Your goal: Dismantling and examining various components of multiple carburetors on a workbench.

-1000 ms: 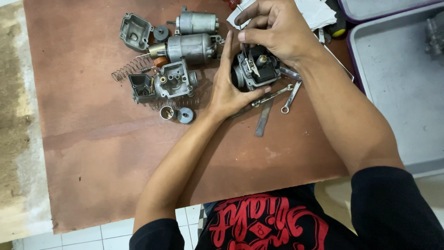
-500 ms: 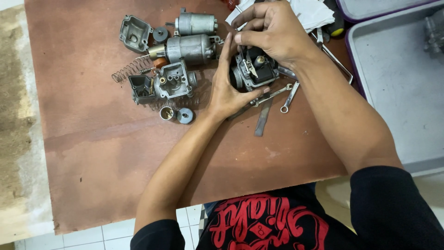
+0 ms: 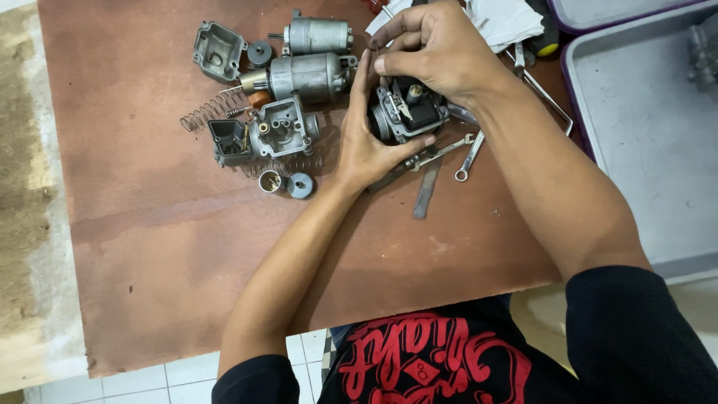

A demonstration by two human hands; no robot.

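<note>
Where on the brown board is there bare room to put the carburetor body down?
Bare board lies below the springs and small caps, left of the left forearm. A smaller patch sits between both forearms, below the flat file. The top is crowded: metal housings, wrenches, both hands on the carburetor body.

Small repair workshop. Bare brown board worktop (image 3: pixel 149 247) strewn with stripped metal carburettor parts (image 3: pixel 284 131), loose springs (image 3: pixel 206 112) and spanners (image 3: pixel 470 155). Grey parts tray (image 3: pixel 643 135) beside it.

I see a black T-shirt (image 3: pixel 449 366) with curling red lettering across the chest; short black sleeves (image 3: pixel 636 329) end above the elbows; forearms and hands (image 3: pixel 441 52) are bare.
</note>
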